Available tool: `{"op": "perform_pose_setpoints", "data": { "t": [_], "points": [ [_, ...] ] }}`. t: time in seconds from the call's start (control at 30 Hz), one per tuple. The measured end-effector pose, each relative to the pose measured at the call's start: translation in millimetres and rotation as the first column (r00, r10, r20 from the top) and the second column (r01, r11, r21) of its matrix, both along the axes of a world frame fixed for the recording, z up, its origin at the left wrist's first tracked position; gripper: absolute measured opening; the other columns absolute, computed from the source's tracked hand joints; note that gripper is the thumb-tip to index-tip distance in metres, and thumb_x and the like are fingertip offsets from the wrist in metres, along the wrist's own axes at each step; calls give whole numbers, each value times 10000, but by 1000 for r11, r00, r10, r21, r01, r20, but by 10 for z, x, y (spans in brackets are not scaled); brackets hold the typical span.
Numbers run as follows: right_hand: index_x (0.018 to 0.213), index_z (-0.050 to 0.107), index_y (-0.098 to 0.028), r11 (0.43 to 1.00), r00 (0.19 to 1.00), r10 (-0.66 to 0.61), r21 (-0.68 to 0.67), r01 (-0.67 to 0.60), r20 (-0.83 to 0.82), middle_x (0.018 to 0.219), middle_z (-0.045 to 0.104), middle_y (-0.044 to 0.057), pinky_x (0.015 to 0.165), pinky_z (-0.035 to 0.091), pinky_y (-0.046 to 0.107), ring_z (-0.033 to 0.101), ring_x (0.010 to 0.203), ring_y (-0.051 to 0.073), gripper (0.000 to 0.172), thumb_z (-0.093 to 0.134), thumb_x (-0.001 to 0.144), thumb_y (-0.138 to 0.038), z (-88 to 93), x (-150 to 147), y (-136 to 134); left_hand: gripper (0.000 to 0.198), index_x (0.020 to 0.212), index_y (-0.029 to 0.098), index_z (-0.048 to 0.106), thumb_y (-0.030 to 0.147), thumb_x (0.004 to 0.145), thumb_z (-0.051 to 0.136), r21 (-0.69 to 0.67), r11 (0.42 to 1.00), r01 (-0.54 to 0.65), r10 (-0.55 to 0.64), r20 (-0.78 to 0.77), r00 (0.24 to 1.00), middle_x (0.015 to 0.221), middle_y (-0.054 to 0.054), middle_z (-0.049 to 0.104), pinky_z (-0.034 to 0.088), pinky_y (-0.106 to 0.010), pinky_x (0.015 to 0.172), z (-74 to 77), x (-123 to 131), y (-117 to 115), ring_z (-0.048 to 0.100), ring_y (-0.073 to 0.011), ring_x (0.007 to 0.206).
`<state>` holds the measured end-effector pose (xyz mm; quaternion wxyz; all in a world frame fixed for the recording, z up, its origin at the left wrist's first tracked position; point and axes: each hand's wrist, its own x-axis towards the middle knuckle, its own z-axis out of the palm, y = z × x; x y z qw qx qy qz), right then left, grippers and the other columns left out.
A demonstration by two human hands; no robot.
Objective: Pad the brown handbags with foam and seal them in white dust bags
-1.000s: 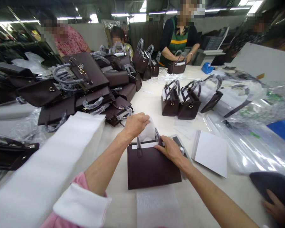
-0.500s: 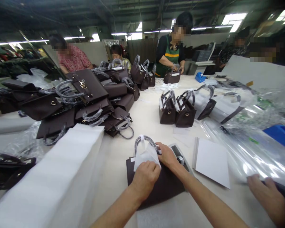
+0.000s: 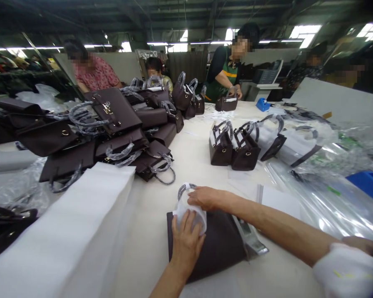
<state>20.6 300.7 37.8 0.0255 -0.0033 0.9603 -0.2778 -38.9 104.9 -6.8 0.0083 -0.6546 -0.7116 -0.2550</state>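
Observation:
A dark brown handbag (image 3: 220, 244) lies flat on the table in front of me. Its looped handles (image 3: 182, 191) have clear wrap around them and point away from me. A thin white sheet (image 3: 182, 207) covers the base of the handles and the upper part of the bag. My left hand (image 3: 186, 242) rests on this sheet with its fingers spread. Just beyond it, my right hand (image 3: 207, 198) reaches across from the right, fingertips laid on the sheet beside the handles. Under my right forearm, a grey tape dispenser (image 3: 251, 238) is partly hidden, next to the bag.
A stack of white sheets (image 3: 65, 223) stands at left, with a heap of brown handbags (image 3: 118, 111) behind it. Two upright handbags (image 3: 245, 151) stand ahead. Clear plastic (image 3: 323, 203) covers the right side, near a co-worker's hand (image 3: 362, 245). Other people work across the table.
My left hand has opened from a closed grip and now lies spread on the sheet. My right hand has moved left from the handle's side onto the sheet, its forearm swinging across the dispenser.

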Motion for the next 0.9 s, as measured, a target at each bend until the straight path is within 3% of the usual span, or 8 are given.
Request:
{"op": "perform_pose_setpoints", "data": {
  "t": [0.1, 0.17, 0.23, 0.33, 0.53, 0.7, 0.8, 0.9],
  "points": [
    [723, 602, -170, 988, 989, -140, -70, 137, -50, 694, 609, -8, 696, 444, 243, 569, 696, 142, 184, 643, 599, -41, -19, 26, 181, 626, 1248, 222, 407, 261, 686, 682, -68, 997, 26, -13, 177, 984, 1361, -138, 406, 178, -653, 1012, 53, -258, 25, 315, -338, 1275],
    [779, 588, -169, 951, 948, -292, -146, 273, -126, 738, 600, -1, 649, 437, 226, 557, 688, 130, 117, 611, 680, -112, -105, 148, 212, 747, 1336, 221, 280, 257, 697, 665, -36, 993, -110, 115, 372, 921, 1391, -144, 357, 237, -589, 1034, 16, -397, 27, 300, -306, 1293],
    [832, 576, -163, 881, 872, -453, -246, 404, -188, 791, 597, 18, 634, 444, 226, 564, 711, 131, 80, 543, 760, -164, -255, 308, 152, 705, 1345, 220, 250, 277, 745, 616, 1, 951, -311, 238, 640, 731, 1367, -139, 389, 324, -489, 1031, -74, -458, 24, 365, -259, 1264],
    [826, 559, -162, 759, 745, -627, -398, 516, -230, 896, 600, 59, 704, 473, 264, 590, 814, 156, 102, 486, 827, -233, -510, 506, -38, 459, 1226, 220, 433, 318, 795, 558, 2, 902, -431, 229, 845, 483, 1319, -109, 452, 403, -400, 991, -199, -431, 43, 475, -228, 1175],
    [879, 533, -201, 600, 574, -760, -667, 441, -304, 1016, 626, 70, 913, 444, 363, 536, 1088, 201, 78, 512, 852, -271, -640, 522, -316, 588, 1291, 232, 390, 244, 745, 610, -6, 919, -394, 268, 742, 615, 1378, -98, 387, 325, -438, 1044, -178, -412, 278, 376, -255, 1257],
    [890, 575, -209, 585, 454, -797, -693, 421, -397, 914, 636, 53, 860, 472, 377, 594, 950, 203, 74, 545, 836, -250, -552, 523, -412, 103, 852, 181, 575, 247, 774, 586, 236, 930, -281, -6, 776, 631, 1121, -108, 598, 467, -395, 882, -133, -484, 426, 569, -239, 1040],
    [911, 554, -216, 557, 338, -830, -707, 436, -445, 913, 622, 51, 878, 460, 413, 587, 959, 214, 98, 558, 830, -270, -502, 548, -503, 87, 813, 187, 532, 253, 786, 580, 338, 890, -306, -74, 769, 634, 936, -62, 637, 460, -416, 875, -55, -452, 417, 590, -225, 981],
    [947, 539, -228, 622, 225, -781, -693, 365, -583, 896, 622, 49, 856, 467, 471, 589, 954, 241, 154, 572, 822, -313, -423, 630, -629, 152, 783, 198, 509, 344, 820, 530, 421, 849, -319, -142, 764, 630, 881, -42, 629, 452, -452, 880, 100, -389, 357, 588, -232, 976]
  ]
}}
